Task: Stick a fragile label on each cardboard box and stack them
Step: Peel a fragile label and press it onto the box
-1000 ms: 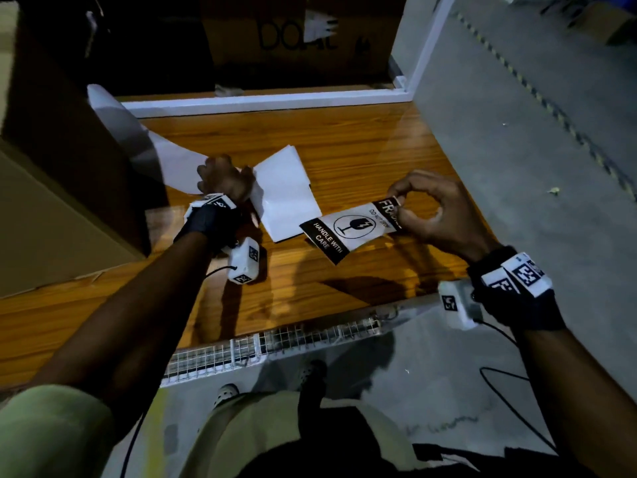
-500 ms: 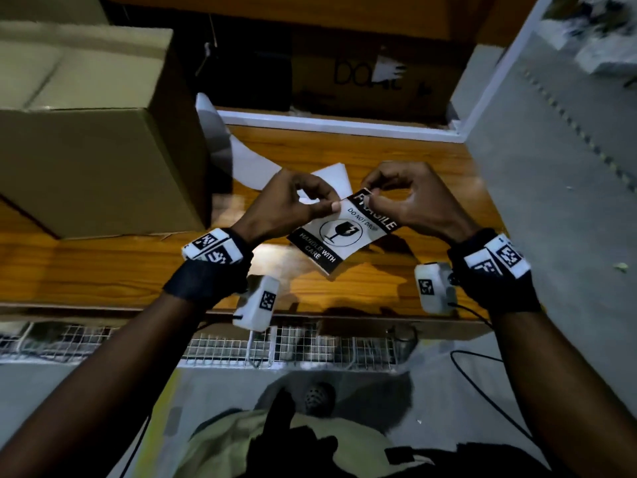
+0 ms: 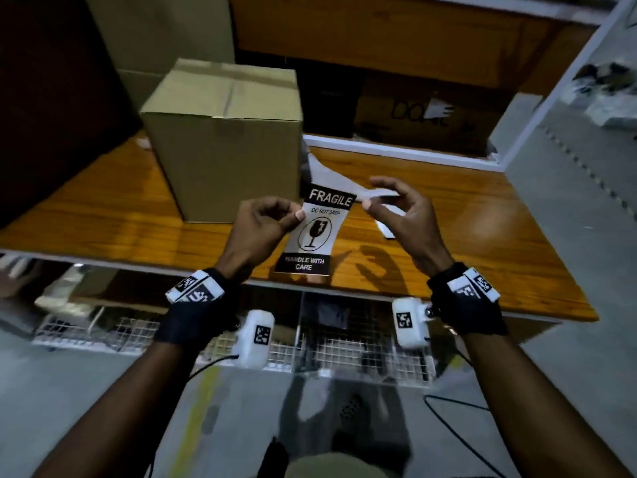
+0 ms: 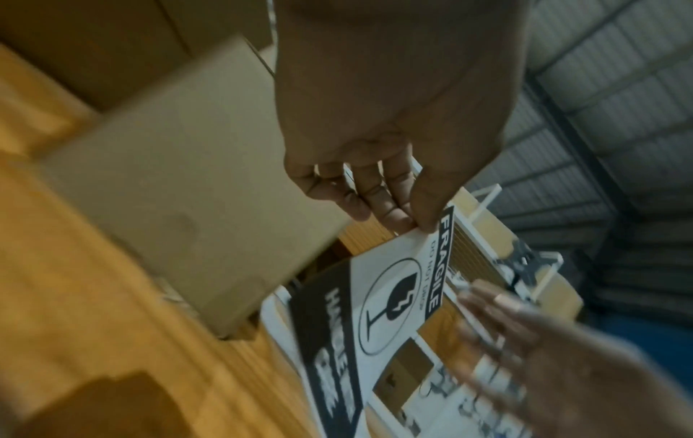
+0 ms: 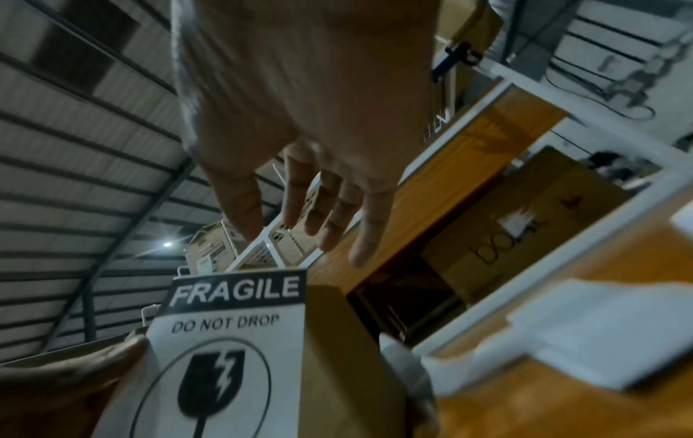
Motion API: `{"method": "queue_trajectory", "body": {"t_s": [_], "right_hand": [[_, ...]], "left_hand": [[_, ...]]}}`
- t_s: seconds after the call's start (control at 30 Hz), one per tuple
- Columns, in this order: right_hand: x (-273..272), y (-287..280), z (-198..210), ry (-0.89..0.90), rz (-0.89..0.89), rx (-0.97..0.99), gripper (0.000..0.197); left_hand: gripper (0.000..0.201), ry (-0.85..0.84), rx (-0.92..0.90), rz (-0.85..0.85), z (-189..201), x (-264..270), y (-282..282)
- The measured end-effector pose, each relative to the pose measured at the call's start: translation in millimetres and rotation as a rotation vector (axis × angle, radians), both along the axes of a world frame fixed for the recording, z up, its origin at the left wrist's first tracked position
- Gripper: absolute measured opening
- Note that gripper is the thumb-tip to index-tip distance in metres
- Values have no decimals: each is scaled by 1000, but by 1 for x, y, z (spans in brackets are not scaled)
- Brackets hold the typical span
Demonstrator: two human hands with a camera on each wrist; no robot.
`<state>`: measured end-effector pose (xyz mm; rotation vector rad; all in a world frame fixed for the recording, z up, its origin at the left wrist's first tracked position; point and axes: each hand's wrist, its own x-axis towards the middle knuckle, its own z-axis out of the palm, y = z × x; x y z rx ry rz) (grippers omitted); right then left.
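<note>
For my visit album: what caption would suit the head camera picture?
Left hand pinches a FRAGILE label by its edge; right hand hovers open beside it, cardboard box waiting behind.

Head view steeply down from above; both wrist views close, upward-tilted, perhaps blurred, sharing the fragile label.

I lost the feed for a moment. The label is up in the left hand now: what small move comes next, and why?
Probably carry the fragile label to the near face of the cardboard box and press it on. The left hand pinches its left edge, it hangs free, the right hand is open beside it, and that face shows no label.
</note>
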<state>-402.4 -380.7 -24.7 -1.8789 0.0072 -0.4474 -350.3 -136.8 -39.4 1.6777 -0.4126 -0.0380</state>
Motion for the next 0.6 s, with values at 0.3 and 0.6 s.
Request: {"method": "queue_trajectory", "body": {"t_s": [0.3,0.6], "right_hand": [[-39,143,-25,116,84,346,19],[-11,184,-22,80,125,380,5]], "left_hand": [[3,150,-187,14,3,-45,127],[9,126,-150,165,-9,-18,170]]}}
